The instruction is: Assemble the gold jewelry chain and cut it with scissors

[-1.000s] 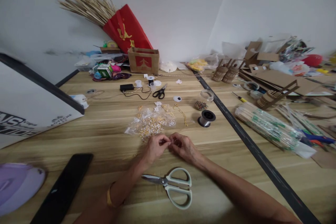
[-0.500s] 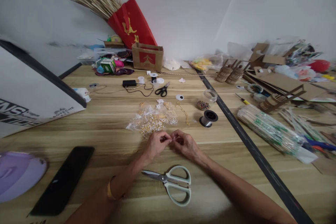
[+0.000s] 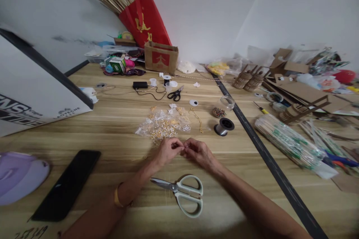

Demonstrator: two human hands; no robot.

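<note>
My left hand [image 3: 167, 151] and my right hand [image 3: 198, 152] meet fingertip to fingertip low over the wooden table [image 3: 112, 134]. Both are pinched closed around something tiny between them that I cannot make out. Just beyond the fingers lies a pile of small clear bags with gold-coloured findings [image 3: 164, 125], and a short gold chain [image 3: 197, 118] trails to its right. Pale green-handled scissors [image 3: 182, 192] lie closed on the table just below my wrists. A yellow band sits on my left wrist.
A spool of thin wire [image 3: 223, 126] and a small jar of beads [image 3: 219, 112] stand right of the pile. Black scissors [image 3: 174, 93], a black phone [image 3: 66, 185], a purple cap [image 3: 19, 177], a white board [image 3: 30, 89], a bagged bundle of sticks [image 3: 288, 142] and cardboard pieces [image 3: 303, 89] surround the area.
The head camera has tilted and drifted slightly, so everything sits a little differently in view. My hands stay pinched together at the same spot with only small finger movement.
</note>
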